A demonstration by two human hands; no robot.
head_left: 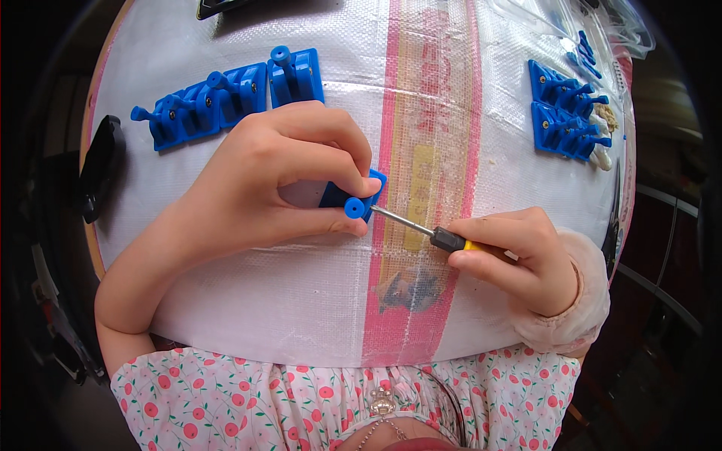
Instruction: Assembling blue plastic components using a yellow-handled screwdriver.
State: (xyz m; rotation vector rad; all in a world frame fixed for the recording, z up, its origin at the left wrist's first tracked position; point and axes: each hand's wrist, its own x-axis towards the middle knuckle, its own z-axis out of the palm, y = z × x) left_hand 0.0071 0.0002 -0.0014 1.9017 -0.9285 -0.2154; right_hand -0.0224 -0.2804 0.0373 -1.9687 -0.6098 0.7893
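Between the thumb and fingers of my left hand [274,169] is a small blue plastic hook [355,208] with a flat base and a round-ended peg. My fingers cover part of its base. From the right, my right hand [530,259] grips a screwdriver [448,240] by its black and yellow handle. Its metal shaft slants up to the left, and the tip meets the blue hook beside the peg. Whether a screw sits under the tip is too small to tell.
Beyond my left hand lie a row of blue hooks [197,113] and a single blue hook [297,79]. More blue hooks [564,124] sit at the far right, near loose blue pieces [585,56] and clear plastic containers [534,11]. A black object [101,169] rests at the left edge.
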